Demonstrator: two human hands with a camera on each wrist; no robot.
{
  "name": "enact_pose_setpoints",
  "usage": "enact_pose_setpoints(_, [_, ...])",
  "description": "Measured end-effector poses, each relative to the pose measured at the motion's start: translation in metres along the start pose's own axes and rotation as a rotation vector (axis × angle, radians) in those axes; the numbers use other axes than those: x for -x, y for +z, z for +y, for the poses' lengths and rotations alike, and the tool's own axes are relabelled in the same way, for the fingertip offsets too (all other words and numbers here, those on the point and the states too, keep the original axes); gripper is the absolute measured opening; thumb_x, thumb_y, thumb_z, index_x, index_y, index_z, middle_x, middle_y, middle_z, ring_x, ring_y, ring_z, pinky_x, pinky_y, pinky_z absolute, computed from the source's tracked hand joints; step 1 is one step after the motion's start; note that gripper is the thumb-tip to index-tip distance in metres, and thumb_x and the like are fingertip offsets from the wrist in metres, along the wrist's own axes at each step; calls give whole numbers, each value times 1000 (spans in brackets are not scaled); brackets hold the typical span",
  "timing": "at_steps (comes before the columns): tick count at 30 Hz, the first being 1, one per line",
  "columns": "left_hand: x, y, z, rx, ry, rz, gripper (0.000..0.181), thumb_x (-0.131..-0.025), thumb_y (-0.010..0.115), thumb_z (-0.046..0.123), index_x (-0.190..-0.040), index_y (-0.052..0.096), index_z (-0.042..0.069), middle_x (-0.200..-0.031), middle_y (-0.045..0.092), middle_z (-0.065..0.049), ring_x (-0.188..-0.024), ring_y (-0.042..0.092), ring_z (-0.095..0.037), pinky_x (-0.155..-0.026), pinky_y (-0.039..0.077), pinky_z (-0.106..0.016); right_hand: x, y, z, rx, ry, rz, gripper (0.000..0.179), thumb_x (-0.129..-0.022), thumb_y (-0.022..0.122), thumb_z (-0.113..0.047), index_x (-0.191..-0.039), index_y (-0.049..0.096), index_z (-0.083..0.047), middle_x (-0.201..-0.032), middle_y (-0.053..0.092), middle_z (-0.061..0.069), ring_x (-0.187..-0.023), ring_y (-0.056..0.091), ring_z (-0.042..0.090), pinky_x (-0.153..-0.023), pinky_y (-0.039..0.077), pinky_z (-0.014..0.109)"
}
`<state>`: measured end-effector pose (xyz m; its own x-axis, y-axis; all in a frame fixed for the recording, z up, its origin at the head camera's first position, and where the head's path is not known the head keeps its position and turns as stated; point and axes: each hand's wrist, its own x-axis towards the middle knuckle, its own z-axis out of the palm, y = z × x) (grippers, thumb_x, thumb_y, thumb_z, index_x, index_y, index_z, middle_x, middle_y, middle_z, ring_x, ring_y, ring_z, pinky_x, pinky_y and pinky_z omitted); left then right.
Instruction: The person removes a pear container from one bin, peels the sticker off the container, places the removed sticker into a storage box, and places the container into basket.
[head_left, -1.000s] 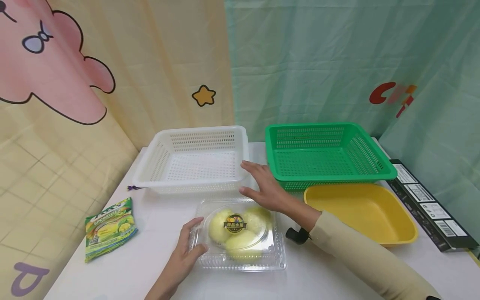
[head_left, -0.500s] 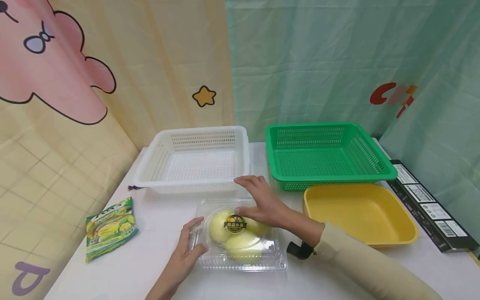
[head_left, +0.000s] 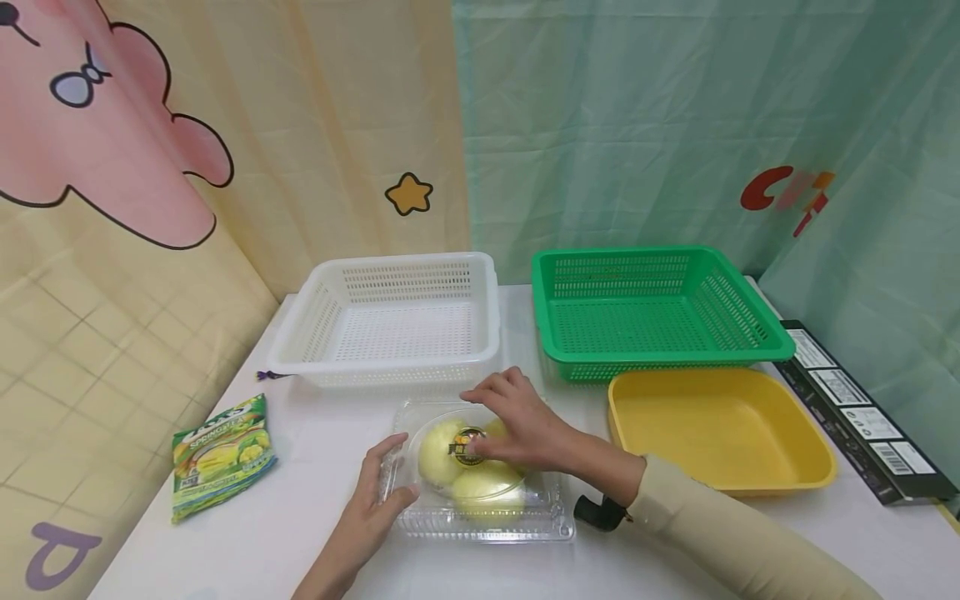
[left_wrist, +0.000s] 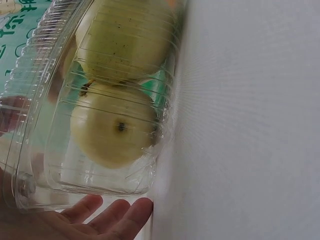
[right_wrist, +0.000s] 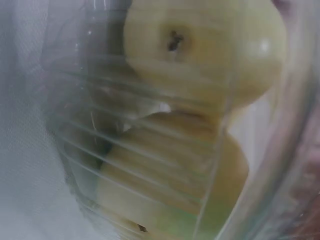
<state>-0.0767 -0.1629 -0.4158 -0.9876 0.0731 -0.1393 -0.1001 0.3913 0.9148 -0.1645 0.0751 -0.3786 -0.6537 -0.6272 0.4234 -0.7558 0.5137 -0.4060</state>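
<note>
A clear plastic fruit box point(head_left: 525, 527) lies closed on the white table. Inside are 3 pale yellow-green round fruits point(head_left: 480, 492); the left wrist view shows one fruit point(left_wrist: 115, 140) close behind the ribbed wall. My left hand point(head_left: 358, 510) rests at the box's left side, with index and thumb tips on the lid's edge and other fingers point(left_wrist: 131, 220) extended beside the wall. Over the back right of the lid is my right hand point(head_left: 525, 429), thumb across the round label point(head_left: 457, 450), fingers reaching beyond the far edge. The right wrist view shows fruits point(right_wrist: 200, 50) through blurred plastic.
Behind the box stand a white basket point(head_left: 382, 368) and a green basket point(head_left: 675, 358). A yellow basin point(head_left: 720, 429) sits at the right, beside a long black box point(head_left: 855, 408). A green snack bag point(head_left: 223, 458) lies at the left.
My right hand has come down and nearer, from above the box's back edge to over the lid, its thumb now across the label. The left hand and the box have stayed put.
</note>
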Motion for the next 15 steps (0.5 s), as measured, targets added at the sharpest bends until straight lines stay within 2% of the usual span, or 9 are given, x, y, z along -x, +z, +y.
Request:
enact_pose_setpoints(3, [0, 1, 0, 5, 8, 1, 62, -88, 56, 25, -142, 26, 31, -156, 17, -10, -145, 10, -43, -108, 10, -71, 1, 0, 0, 11, 5, -38, 58, -73, 75, -43, -120, 62, -12, -105, 58, 0, -99, 40, 15, -82, 36, 29])
enact_pose_setpoints(10, [-1, 1, 0, 2, 10, 4, 62, -89, 56, 24, -143, 26, 31, -156, 17, -11, -145, 9, -43, -108, 9, -71, 2, 2, 0, 59, -46, -49, 52, -71, 78, -42, -114, 66, -14, -98, 57, -2, -97, 38, 15, -82, 34, 30])
enact_pose_setpoints(15, [-1, 2, -1, 3, 4, 6, 62, -88, 56, 24, -142, 26, 31, -157, 17, -12, -145, 8, -44, -107, 8, -71, 2, 4, 0, 132, -61, -71, 51, -71, 77, -45, -112, 66, -16, -97, 55, -4, -98, 39, 15, -83, 35, 31])
